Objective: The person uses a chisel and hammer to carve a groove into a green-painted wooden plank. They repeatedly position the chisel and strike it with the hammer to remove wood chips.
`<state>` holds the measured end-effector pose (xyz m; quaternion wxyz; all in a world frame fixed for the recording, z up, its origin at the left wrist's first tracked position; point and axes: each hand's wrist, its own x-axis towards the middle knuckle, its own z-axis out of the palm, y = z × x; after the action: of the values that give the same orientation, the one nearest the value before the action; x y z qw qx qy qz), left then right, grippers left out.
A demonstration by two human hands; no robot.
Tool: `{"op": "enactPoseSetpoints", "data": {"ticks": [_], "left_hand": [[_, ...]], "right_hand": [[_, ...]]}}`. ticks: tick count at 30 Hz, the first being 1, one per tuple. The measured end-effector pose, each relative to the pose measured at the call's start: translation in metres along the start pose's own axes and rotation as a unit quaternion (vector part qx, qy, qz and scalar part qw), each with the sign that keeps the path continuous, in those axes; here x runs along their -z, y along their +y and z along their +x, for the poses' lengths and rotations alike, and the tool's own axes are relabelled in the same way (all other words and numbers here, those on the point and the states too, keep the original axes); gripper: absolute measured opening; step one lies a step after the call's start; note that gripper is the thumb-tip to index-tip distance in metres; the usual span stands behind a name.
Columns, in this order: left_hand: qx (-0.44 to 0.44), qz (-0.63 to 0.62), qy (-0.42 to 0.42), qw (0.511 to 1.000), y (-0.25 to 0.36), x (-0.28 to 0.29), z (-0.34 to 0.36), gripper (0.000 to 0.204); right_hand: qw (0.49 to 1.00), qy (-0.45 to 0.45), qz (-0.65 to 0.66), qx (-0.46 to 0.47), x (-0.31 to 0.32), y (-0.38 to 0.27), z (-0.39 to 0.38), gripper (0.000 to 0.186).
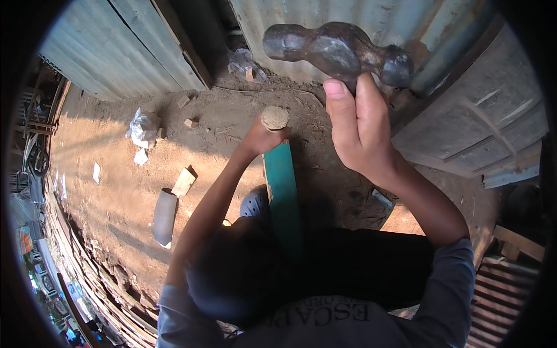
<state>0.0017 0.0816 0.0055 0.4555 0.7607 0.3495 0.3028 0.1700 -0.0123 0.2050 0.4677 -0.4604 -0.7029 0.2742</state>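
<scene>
Raised high at the right, my right hand [362, 127] is closed round the handle of a ball-peen hammer [339, 49], just below its dark, worn metal head. My left hand [259, 139] is wrapped around an upright wooden handle [275, 118] with a round, frayed, flattened top. Whatever lies at the handle's lower end is hidden beneath the fist. Under that hand a green-painted board [282, 191] runs back toward my body between my legs. The board's far end shows bare wood.
Corrugated metal sheets [87, 52] stand at the back, and a grey panelled door [481, 116] leans at the right. On the dirt floor lie wood offcuts [184, 182], a dark curved piece [165, 217] and a white plastic bag [144, 129]. Long strips [98, 290] line the left.
</scene>
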Motion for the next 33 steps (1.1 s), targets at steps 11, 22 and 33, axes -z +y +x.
{"op": "enactPoseSetpoints", "data": {"ticks": [11, 22, 33], "left_hand": [[0.036, 0.015, 0.002, 0.999, 0.006, 0.001, -0.002, 0.013], [0.039, -0.025, -0.059, 0.997, 0.011, -0.009, -0.022, 0.017], [-0.228, 0.158, -0.131, 0.952, -0.008, -0.072, -0.128, 0.022]], "right_hand": [[0.995, -0.046, -0.062, -0.064, 0.013, -0.001, 0.001, 0.024], [0.94, -0.25, -0.171, -0.156, 0.005, 0.039, -0.017, 0.031], [0.945, -0.219, -0.148, -0.191, 0.014, 0.054, -0.017, 0.036]]}}
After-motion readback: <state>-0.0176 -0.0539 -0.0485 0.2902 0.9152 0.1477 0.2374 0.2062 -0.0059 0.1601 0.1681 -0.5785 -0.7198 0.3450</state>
